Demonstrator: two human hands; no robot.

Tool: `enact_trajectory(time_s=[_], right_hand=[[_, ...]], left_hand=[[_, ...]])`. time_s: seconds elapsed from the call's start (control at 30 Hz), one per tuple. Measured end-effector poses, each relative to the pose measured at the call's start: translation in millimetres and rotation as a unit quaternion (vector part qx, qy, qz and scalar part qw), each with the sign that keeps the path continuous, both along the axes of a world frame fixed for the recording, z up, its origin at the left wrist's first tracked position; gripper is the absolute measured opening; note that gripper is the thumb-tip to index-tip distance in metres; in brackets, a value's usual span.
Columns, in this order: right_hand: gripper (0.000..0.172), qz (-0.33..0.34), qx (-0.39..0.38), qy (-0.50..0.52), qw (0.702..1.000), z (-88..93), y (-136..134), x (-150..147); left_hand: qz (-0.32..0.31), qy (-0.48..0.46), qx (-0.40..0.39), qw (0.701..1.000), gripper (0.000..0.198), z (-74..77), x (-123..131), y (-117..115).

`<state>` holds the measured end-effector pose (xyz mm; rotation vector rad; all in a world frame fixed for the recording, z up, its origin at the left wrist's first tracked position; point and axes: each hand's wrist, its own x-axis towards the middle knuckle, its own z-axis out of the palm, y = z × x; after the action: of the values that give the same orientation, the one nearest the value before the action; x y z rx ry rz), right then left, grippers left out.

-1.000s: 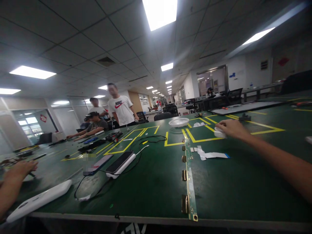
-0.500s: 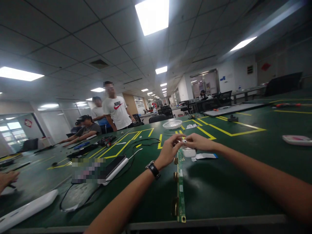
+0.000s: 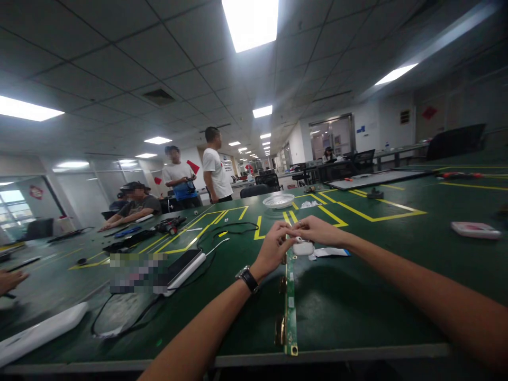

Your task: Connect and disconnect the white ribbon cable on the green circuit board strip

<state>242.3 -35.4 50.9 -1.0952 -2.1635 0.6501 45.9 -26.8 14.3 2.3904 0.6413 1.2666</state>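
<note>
My left hand [image 3: 273, 246] and my right hand [image 3: 319, 230] meet over the far end of a long green circuit board [image 3: 291, 304]. Between their closed fingertips shows a small white earbud [image 3: 298, 240], partly hidden; both hands appear to pinch it. Right beneath the fingers sits a white earbud case [image 3: 303, 248], close beside the board. The board runs lengthwise toward the table's front edge, with copper-coloured pieces [image 3: 280, 330] along its left side. A white strip with a blue end [image 3: 332, 252] lies just right of the case.
On the green table [image 3: 357, 307] are a round white dish [image 3: 279, 200], a phone-like black slab with a cable [image 3: 182, 271], a white bar [image 3: 43, 333] and a pink-white case [image 3: 475, 230]. Another person's hand [image 3: 11, 280] is at the left edge. Several people are beyond.
Both hands stay together; the earbud sits slightly lower, nearer the case. The view has shifted a little. A person in white has moved right and turned, and another now stands more upright.
</note>
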Motion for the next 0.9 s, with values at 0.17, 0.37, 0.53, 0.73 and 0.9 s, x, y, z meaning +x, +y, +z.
enact_trajectory(time_s=[0.17, 0.37, 0.53, 0.73, 0.9], right_hand=[[0.054, -0.021, -0.037, 0.057, 0.997, -3.5, 5.5, 4.0], [0.052, -0.022, -0.066, 0.065, 0.995, -2.8, 8.5, 8.6], [0.05, -0.024, -0.09, 0.085, 0.992, -0.6, 7.8, 10.4], [0.049, 0.005, -0.107, 0.064, 0.992, -9.0, 13.7, 10.2], [0.051, -0.024, -0.077, 0.039, 0.996, -3.8, 22.5, 24.2]], left_hand=[[0.003, 0.022, 0.032, 0.999, 0.017, -0.8, -5.7, -3.1], [0.016, -0.007, -0.012, 1.0, 0.04, -4.1, 0.5, -4.0], [0.005, -0.07, -0.117, 0.991, 0.033, -9.6, 10.3, 1.1], [-0.028, -0.109, -0.206, 0.972, 0.032, -16.3, 14.1, 5.9], [-0.024, -0.105, -0.215, 0.971, 0.04, -15.5, 12.4, 7.6]])
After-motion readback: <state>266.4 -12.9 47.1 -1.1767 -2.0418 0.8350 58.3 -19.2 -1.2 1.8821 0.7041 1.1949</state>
